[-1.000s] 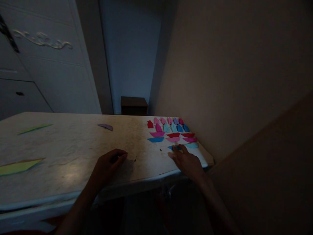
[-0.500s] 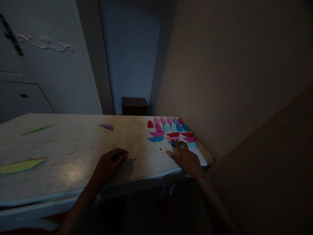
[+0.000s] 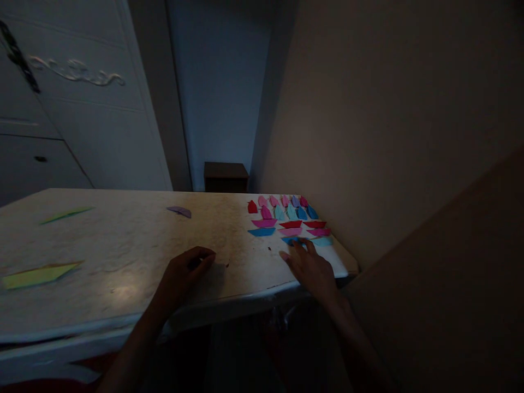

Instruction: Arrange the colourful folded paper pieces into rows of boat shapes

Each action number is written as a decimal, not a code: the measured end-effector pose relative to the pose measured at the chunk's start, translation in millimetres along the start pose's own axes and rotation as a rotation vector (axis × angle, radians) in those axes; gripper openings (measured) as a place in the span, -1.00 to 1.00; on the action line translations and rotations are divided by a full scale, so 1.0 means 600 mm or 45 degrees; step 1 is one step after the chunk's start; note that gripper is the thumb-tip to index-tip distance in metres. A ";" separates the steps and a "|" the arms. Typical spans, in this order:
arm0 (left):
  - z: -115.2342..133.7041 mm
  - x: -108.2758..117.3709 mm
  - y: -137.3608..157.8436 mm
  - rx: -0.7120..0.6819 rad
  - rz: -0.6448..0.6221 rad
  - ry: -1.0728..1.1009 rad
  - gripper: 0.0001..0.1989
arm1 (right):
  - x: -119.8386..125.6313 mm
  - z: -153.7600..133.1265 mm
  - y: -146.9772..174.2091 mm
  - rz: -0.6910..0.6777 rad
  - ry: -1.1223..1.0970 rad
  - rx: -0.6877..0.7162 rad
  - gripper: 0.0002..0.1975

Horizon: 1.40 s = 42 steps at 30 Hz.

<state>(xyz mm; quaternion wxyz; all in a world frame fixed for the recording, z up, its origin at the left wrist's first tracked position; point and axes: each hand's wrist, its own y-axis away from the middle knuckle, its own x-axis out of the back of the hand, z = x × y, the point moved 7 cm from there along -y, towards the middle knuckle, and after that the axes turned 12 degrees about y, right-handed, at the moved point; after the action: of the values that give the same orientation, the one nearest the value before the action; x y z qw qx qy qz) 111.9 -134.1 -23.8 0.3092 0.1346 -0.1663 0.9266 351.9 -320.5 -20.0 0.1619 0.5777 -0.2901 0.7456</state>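
Paper boat, blue, pointed, partly covered

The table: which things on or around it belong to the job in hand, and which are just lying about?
Part of the job, I'd judge:
blue paper piece, at the right hand
coloured paper pieces in rows near it

Seemingly just lying about:
purple paper piece, set apart; may belong too
yellow-green paper pieces, likewise
brown stand in the background

Pale mottled table. Right end: rows of colored folded-paper shapes, blue paper boat in nearest row. Further left: purple piece, yellow-green piece, green strip (plus a couple dark specks mid-table).
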 end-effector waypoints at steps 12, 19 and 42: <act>0.006 0.001 0.000 0.017 0.020 0.050 -0.65 | 0.006 0.002 0.005 0.083 -0.154 -0.026 -0.51; 0.005 0.002 0.001 0.030 0.024 0.068 -0.66 | 0.035 -0.069 0.013 0.149 -0.621 0.155 -0.71; -0.018 0.141 0.053 -0.061 0.319 -0.176 -0.73 | 0.014 -0.214 -0.039 -0.120 -1.000 0.526 -0.50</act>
<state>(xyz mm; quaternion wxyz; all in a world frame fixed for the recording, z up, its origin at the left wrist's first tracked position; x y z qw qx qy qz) 25.4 -109.2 -11.0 0.1818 0.1688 -0.2247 0.9423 264.5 -223.2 -27.6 -0.0456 0.8498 -0.1479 0.5039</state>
